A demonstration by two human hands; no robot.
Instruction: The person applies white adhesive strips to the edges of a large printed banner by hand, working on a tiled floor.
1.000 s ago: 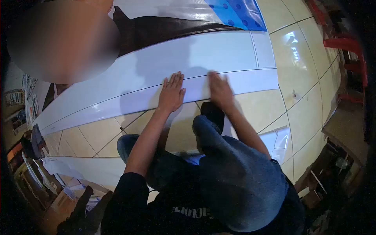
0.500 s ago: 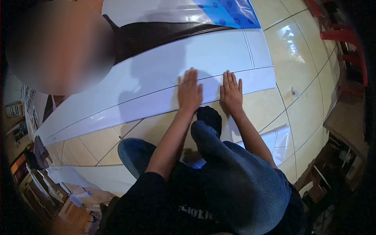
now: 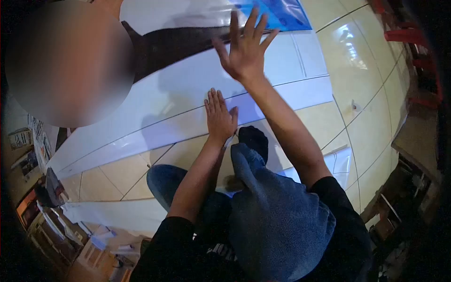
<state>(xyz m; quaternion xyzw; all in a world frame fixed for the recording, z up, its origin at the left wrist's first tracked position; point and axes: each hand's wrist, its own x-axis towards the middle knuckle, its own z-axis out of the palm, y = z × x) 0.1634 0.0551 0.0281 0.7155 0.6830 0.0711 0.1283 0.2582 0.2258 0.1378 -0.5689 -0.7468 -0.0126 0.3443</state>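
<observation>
A large white glossy sheet (image 3: 188, 87), which looks like vinyl banner material, lies on the floor. Along its near side runs a folded-over strip (image 3: 174, 124) with a dark line at its edge. My left hand (image 3: 221, 117) rests flat on this strip, fingers stretched out and pointing away from me. Over the far part of the sheet, my right hand (image 3: 246, 54) is lifted with its fingers spread wide, holding nothing. Beyond it the sheet's dark brown band (image 3: 174, 44) and a blue printed corner (image 3: 293, 14) show.
Another person, face blurred, is at the upper left beside the sheet. My socked foot (image 3: 253, 141) is close to the strip. Beige floor tiles (image 3: 361, 84) extend to the right, with red plastic chairs (image 3: 404, 36) beyond. More white sheet (image 3: 112, 214) lies beside my legs.
My right hand has risen off the strip and moved away from me and leftward, its fingers spreading. My left hand has slid slightly left and stays flat on the strip.
</observation>
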